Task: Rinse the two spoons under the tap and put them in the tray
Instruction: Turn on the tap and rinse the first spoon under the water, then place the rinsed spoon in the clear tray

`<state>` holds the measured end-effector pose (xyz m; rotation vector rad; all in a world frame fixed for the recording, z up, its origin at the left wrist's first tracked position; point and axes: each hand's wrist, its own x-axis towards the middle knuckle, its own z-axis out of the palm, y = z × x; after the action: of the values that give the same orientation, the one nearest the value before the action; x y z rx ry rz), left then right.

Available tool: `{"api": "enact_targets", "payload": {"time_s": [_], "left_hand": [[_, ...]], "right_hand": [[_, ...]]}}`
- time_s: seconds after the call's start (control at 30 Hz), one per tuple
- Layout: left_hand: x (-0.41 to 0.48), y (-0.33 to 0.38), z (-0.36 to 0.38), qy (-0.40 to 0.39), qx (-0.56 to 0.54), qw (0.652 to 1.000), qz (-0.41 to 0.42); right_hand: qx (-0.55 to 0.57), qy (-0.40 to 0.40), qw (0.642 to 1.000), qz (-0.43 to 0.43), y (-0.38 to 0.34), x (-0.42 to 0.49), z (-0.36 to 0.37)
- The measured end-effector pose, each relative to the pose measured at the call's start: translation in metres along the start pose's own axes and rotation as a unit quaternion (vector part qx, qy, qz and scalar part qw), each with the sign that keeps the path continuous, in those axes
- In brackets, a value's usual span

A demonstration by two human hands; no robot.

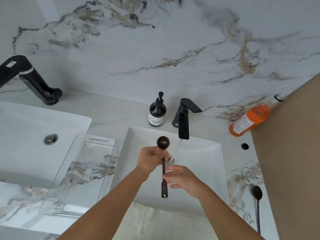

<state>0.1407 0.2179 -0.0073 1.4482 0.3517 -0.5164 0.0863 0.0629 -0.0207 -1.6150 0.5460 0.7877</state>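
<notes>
A dark spoon (163,186) is held over the white sink (207,170), bowl pointing away from me and to the left of the water stream. My left hand (150,159) grips its neck just below the round bowl. My right hand (183,179) touches the handle lower down, fingers loosely curled at it. Water runs from the black tap (183,122) into the basin, just right of the spoon. A second dark spoon (257,203) lies on the counter right of the sink. The clear tray (102,141) rests on the counter left of the sink with nothing in it.
A dark soap pump bottle (156,112) stands behind the sink, left of the tap. An orange bottle (251,119) leans at the back right against a brown wall. A second white basin (26,135) and black tap (32,80) lie at left. A small black button (245,146) sits on the counter.
</notes>
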Motion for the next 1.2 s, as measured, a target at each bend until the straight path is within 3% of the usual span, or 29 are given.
{"api": "enact_targets", "payload": {"time_s": [0.1,0.2,0.3,0.47,0.6,0.77,0.9,1.2], "left_hand": [[0.005,-0.003,-0.010,0.009,-0.059,0.990,-0.124],[0.010,-0.003,-0.007,-0.005,-0.056,0.982,-0.181],[0.015,0.003,0.007,-0.004,-0.010,0.980,-0.198],[0.006,0.018,0.003,0.006,0.059,0.989,-0.133],[-0.016,0.030,-0.049,0.055,0.140,0.987,-0.047],[-0.050,0.029,-0.139,0.169,0.181,0.969,-0.007],[-0.058,0.023,-0.184,0.199,0.186,0.961,-0.033],[-0.036,0.013,-0.217,0.171,0.161,0.958,-0.167]], "right_hand": [[0.188,0.011,0.982,0.018,-0.016,0.008,-0.010],[0.380,0.062,0.923,0.004,-0.041,0.020,-0.022],[0.365,0.115,0.924,0.004,-0.057,0.023,-0.031],[0.354,0.155,0.922,0.003,-0.059,0.025,-0.046],[0.329,0.149,0.932,0.004,-0.058,0.035,-0.041],[0.325,0.116,0.938,0.005,-0.066,0.047,-0.035],[0.348,0.123,0.930,0.008,-0.064,0.054,-0.032],[0.378,0.117,0.918,-0.012,-0.064,0.043,-0.027]]}}
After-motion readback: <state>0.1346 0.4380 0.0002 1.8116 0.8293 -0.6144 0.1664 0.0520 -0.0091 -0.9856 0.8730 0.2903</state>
